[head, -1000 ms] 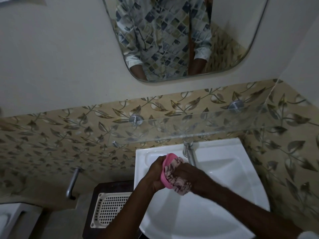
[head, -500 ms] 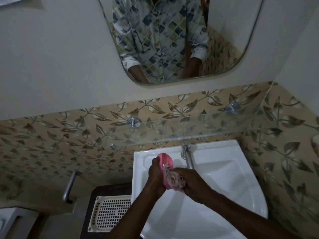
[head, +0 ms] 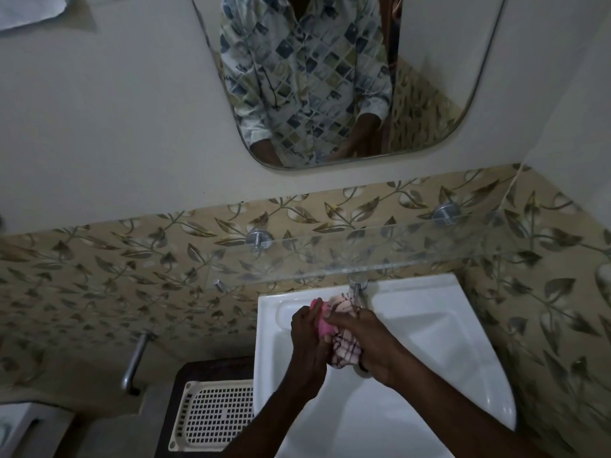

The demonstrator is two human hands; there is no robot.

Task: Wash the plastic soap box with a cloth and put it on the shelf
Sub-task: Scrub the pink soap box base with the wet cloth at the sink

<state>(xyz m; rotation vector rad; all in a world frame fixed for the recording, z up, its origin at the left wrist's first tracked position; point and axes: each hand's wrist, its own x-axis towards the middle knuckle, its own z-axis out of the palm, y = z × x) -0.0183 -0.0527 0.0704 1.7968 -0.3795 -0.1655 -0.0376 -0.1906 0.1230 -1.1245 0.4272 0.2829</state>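
Currently: left hand (head: 305, 333) grips pink soap box (head: 320, 327); right hand (head: 373, 345) clutches checked cloth (head: 344, 353), now rubbed higher over it; washing unfinished.

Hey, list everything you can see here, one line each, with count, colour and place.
soap box: one, pink, over the sink
cloth: one, pink-and-white checked, against the soap box
sink: one, white, below the shelf
tap: one, silver, at the sink's back edge
shelf: one, clear glass, above the sink
mirror: one, reflective, above the shelf
tray: one, cream, left of the sink
left hand: one, grips the soap box
right hand: one, grips the cloth
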